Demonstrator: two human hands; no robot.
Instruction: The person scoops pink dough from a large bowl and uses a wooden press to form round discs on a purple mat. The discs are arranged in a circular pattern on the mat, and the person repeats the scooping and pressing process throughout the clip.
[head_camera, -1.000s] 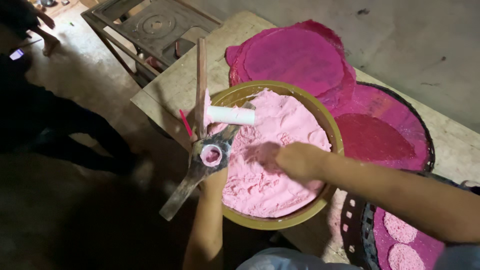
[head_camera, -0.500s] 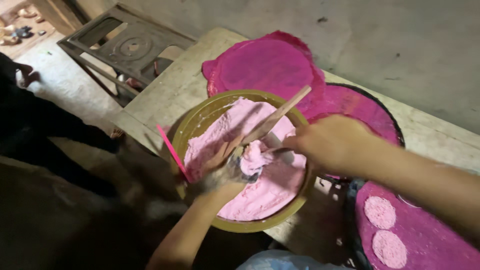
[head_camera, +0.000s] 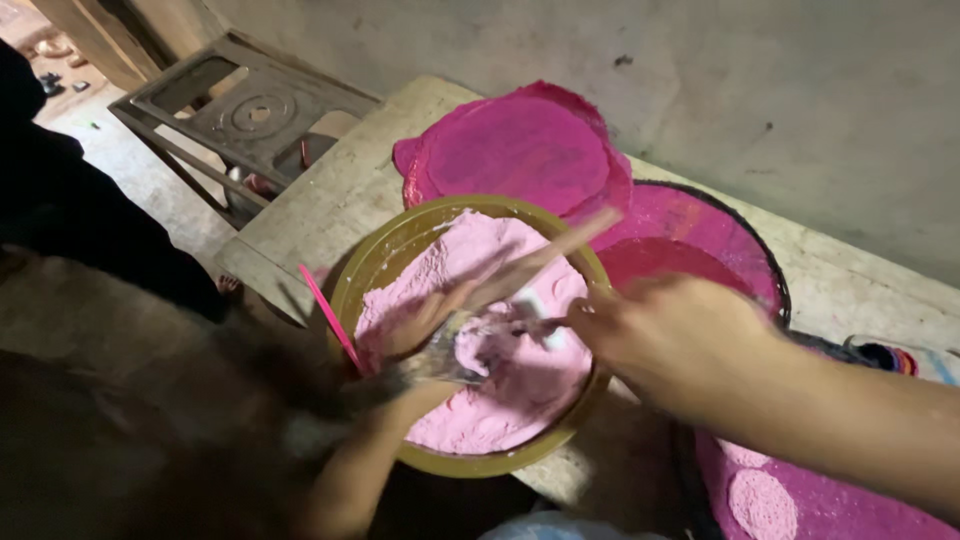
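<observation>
Gripped in the left hand (head_camera: 425, 345): a small metal press mould (head_camera: 470, 350) with a long wooden handle (head_camera: 545, 258), fingers closed round it, powder packed into its cup. The outline is blurred, so finer detail cannot be told.

Right hand (head_camera: 665, 335): fingers pinched on a small white piece (head_camera: 535, 318) at the mould; what the piece is cannot be told.

Landmark: round yellow bowl (head_camera: 390, 250), holding pale pink powder (head_camera: 490, 400).
- Mould and both hands: directly above the bowl, over the powder near its middle.
- Wooden handle: slants up from the mould towards the bowl's far right rim.
- Thin pink stick (head_camera: 330, 315): leaning at the bowl's left rim.
- Stack of magenta round sheets (head_camera: 515, 150): just behind the bowl, overlapping its far edge.
- Dark round tray (head_camera: 700, 225) with magenta powder: just right of the bowl.
- Second tray (head_camera: 830, 500) bearing pale pink pressed discs (head_camera: 760, 505): right of the bowl, nearer the wearer.
- Wooden tabletop (head_camera: 320, 210): beneath the bowl.
- Metal frame stand (head_camera: 245, 110): well left and behind the bowl, on the floor.
- Dark-clothed person (head_camera: 70, 210): well left of the bowl.
</observation>
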